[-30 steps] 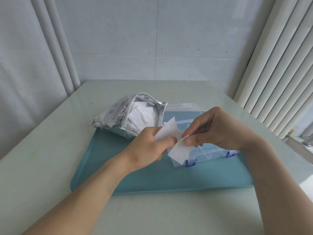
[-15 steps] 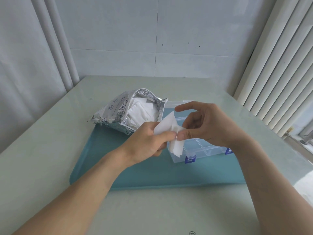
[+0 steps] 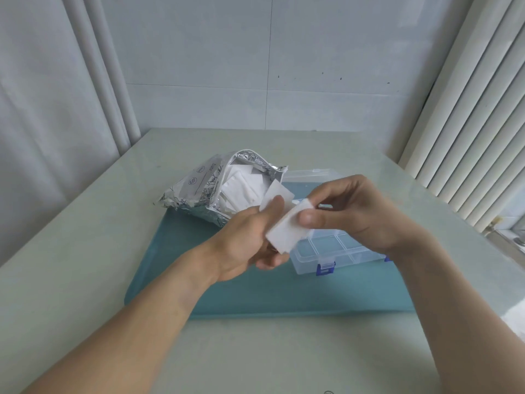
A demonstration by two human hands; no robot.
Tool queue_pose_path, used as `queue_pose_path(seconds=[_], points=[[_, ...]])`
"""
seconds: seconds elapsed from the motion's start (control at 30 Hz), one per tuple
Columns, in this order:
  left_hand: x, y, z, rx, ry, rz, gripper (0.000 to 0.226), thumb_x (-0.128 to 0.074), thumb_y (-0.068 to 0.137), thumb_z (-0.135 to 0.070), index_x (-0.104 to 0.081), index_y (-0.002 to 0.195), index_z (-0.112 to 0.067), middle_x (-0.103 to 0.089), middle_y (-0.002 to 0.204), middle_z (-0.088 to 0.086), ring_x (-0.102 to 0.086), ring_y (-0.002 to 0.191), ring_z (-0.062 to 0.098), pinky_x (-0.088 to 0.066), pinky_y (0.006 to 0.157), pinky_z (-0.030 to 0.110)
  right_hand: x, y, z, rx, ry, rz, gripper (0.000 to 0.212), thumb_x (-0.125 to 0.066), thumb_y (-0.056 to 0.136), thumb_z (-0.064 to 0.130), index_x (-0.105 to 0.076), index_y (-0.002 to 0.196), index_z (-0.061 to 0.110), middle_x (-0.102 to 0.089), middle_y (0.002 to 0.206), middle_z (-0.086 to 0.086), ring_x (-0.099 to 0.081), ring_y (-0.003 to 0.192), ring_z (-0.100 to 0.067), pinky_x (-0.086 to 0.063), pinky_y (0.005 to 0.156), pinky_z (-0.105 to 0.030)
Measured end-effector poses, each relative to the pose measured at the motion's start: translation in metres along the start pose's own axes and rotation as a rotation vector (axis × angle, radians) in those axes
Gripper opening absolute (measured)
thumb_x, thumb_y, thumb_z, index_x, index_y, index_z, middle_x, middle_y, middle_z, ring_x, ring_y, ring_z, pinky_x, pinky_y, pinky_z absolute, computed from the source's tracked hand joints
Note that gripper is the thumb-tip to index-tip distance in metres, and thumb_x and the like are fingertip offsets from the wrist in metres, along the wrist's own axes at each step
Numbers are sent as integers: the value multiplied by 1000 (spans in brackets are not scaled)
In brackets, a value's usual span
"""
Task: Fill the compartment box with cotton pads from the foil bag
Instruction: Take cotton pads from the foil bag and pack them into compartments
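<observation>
The foil bag (image 3: 210,191) lies torn open on the far left of the blue tray (image 3: 255,291), stuffed with white cotton pads (image 3: 241,189). Just beside it sits the clear compartment box (image 3: 338,251) (lid back, blue latches in front); its visible compartments look bare. Above the box, the left hand (image 3: 250,240) grips several pads, and the right hand (image 3: 349,214) pinches one pad (image 3: 287,231). The tray rests on the desk (image 3: 85,251).

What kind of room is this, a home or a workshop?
Hard to say for sure; it looks like a plain indoor corner set up for a table job. A pale table stands against a tiled wall, with vertical blinds on the right and a curtain on the left.
</observation>
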State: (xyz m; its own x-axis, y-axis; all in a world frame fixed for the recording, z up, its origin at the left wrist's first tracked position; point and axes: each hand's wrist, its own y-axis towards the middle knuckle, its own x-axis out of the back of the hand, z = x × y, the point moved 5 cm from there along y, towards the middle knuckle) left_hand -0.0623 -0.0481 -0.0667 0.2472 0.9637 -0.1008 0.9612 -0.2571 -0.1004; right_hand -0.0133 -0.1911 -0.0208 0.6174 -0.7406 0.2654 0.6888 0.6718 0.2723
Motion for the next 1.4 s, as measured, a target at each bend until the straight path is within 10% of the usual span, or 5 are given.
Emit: queue_pose_path(seconds=[0.23,0.43,0.7,1.03,1.4], points=[[-6,-2,1,35,122,157,55,-34,97,-58,-61,113,-12,-46,76,1,-33,49,15,-16,51,26,-6,3,-2,41,-391,-184,18,-91,68,26,-76,73,19,-64,60,19,-45,55,-2,-35,57,-12],[-7,-7,-5,10,205,213,58,-34,94,-57,-61,107,-7,-28,66,-1,-20,48,12,-17,46,21,9,1,-3,49,-81,-37,48,-79,78,14,-64,123,22,-64,111,-8,-59,92,-18,-50,76,-31],[0,-5,8,161,208,173,28,-43,105,-35,-53,89,-14,-42,65,-3,-32,46,10,-20,42,18,29,4,-3,156,85,-444,4,-71,88,19,-70,84,18,-65,72,5,-53,64,-15,-43,64,-27],[-12,-1,3,137,-159,221,57,-37,93,-63,-57,102,-10,-52,77,8,-45,52,18,-29,37,20,-4,1,-3,56,-438,-191,8,-81,83,19,-78,78,26,-70,61,-1,-51,56,-30,-46,60,-49],[-10,-11,0,103,100,250,27,-66,85,-29,-63,95,-4,-51,82,10,-43,52,12,-30,35,15,-9,0,-13,13,-309,68,25,-81,78,23,-74,95,6,-73,102,-10,-71,93,-30,-56,90,-47]])
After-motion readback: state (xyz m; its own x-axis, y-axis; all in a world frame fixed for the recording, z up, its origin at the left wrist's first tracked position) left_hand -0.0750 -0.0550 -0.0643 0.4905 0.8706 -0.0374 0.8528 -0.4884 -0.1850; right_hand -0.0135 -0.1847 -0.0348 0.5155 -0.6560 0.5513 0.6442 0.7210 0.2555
